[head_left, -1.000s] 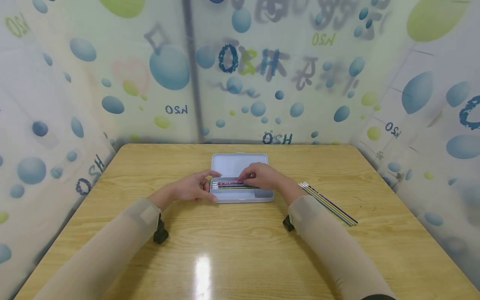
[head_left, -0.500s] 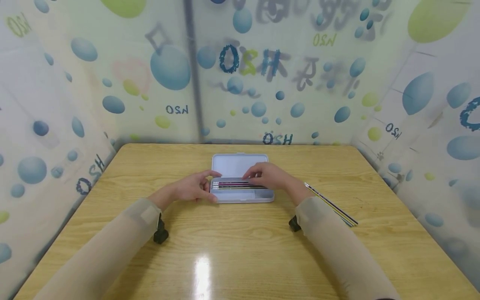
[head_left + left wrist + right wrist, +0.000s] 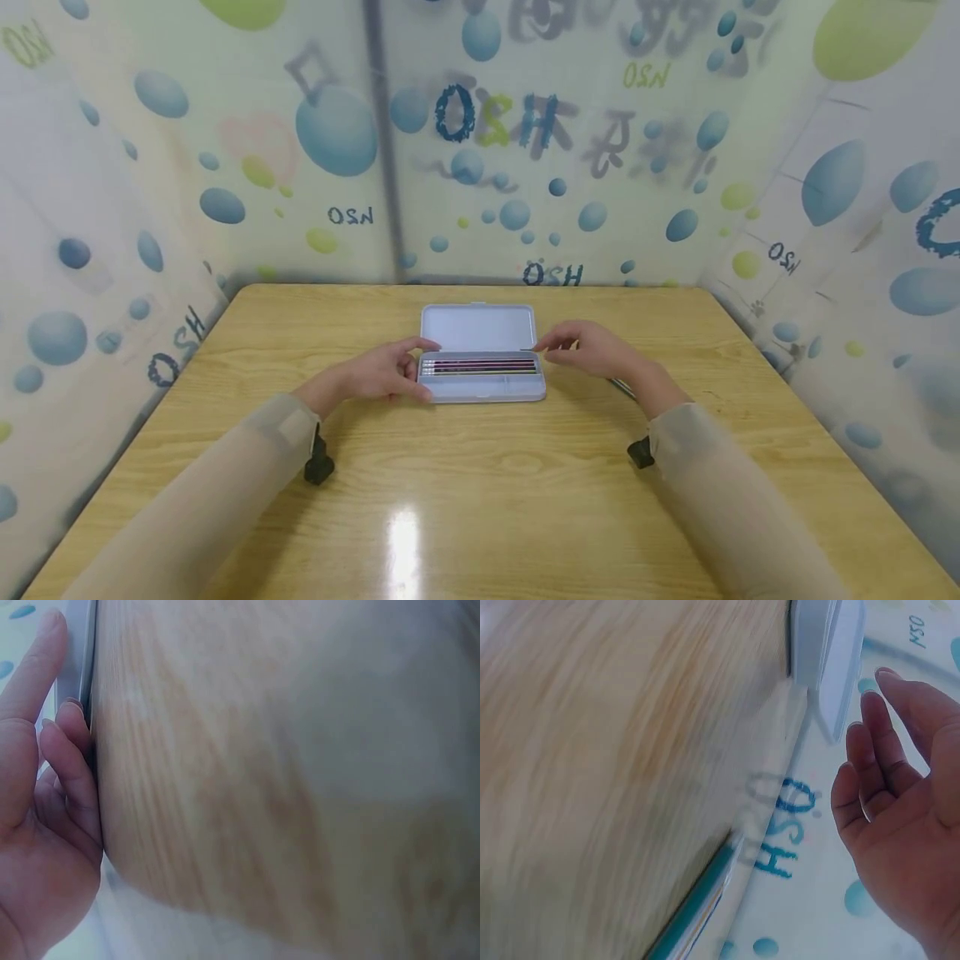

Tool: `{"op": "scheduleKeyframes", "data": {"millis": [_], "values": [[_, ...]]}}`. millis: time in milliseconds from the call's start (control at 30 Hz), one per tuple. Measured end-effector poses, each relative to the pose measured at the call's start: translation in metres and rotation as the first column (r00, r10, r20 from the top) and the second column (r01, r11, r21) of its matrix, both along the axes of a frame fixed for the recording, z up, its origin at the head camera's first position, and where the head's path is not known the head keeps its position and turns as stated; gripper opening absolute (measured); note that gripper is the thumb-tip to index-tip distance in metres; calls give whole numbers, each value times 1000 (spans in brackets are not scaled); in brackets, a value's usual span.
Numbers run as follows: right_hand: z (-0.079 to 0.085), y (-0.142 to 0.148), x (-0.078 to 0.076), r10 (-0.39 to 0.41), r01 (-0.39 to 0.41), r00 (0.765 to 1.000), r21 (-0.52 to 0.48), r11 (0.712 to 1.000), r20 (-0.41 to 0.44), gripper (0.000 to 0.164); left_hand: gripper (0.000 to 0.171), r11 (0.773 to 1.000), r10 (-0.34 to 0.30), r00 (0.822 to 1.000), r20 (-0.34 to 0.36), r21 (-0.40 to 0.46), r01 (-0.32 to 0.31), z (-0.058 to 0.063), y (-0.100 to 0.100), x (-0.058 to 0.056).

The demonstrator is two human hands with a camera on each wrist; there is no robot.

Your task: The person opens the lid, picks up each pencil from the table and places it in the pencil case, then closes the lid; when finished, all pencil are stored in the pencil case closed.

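Observation:
A pale lidded pencil case (image 3: pixel 459 390) lies opened on the table, its lid (image 3: pixel 477 327) tipped back. Several dark, striped pencils (image 3: pixel 480 367) lie side by side in its rear compartment. My left hand (image 3: pixel 381 372) holds the case's left end, thumb at the front corner and index finger at the back. In the left wrist view its other fingers curl against the case side (image 3: pixel 79 652). Just off the case's right end is my right hand (image 3: pixel 596 348), with loosely bent fingers and nothing in them. The right wrist view shows it apart from the case (image 3: pixel 814 645).
Loose pencils (image 3: pixel 622 387) lie on the wooden table (image 3: pixel 480 483) to the right of the case, mostly hidden behind the right forearm. Their ends (image 3: pixel 697 900) show in the right wrist view. Printed curtains (image 3: pixel 480 233) enclose the table's back and sides.
My right hand has let go of the pencils in the case and moved right, past its end. The pencils there are now uncovered. My left hand has stayed on the case.

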State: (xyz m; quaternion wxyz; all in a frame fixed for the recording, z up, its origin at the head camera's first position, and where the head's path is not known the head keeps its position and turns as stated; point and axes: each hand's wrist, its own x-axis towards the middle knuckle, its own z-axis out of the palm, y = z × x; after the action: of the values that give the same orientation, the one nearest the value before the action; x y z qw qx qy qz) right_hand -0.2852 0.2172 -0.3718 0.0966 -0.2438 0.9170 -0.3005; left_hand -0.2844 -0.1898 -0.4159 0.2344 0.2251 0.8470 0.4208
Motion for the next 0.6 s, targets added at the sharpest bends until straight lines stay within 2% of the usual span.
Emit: {"op": "scheduleKeyframes", "data": {"millis": [333, 600], "values": [[-3, 70, 16, -76, 76, 997, 12, 997, 35, 29, 90, 1000, -10, 1000, -15, -9, 10, -1, 0, 1], [-5, 120, 29, -95, 93, 991, 28, 995, 95, 28, 90, 1000, -7, 1000, -9, 8, 8, 0, 1, 1]]}}
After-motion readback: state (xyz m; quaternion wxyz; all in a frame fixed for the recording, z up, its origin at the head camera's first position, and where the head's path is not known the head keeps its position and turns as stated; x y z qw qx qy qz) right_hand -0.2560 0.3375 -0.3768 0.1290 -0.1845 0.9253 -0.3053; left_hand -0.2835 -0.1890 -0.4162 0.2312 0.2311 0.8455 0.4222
